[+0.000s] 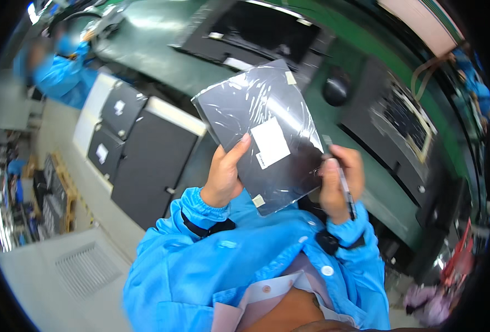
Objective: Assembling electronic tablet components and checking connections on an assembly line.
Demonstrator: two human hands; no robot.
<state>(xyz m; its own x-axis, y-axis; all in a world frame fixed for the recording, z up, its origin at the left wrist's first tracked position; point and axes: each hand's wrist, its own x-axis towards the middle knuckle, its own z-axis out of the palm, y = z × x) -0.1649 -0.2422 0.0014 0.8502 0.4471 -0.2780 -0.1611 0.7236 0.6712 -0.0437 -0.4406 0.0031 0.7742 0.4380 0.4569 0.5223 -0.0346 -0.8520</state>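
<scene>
My left hand (pixel 225 174) grips a flat dark panel (pixel 231 113) by its lower left edge, thumb on top. Clear glossy film covers the panel, and a white label (pixel 270 143) is stuck near its middle. Small pale tabs sit at two of its corners. The panel is tilted in front of my body, above the bench. Between the fingers of my right hand (pixel 338 177) is a slim pen (pixel 345 191), close to the panel's right edge. Whether those fingers touch the panel I cannot tell.
Beyond the panel, a dark screen unit (pixel 264 30) lies on the green bench (pixel 383 188). A black computer mouse (pixel 336 87) and another dark frame (pixel 389 116) are to the right. Black sheets (pixel 151 160) lie at left. A person in blue (pixel 62 80) is at far left.
</scene>
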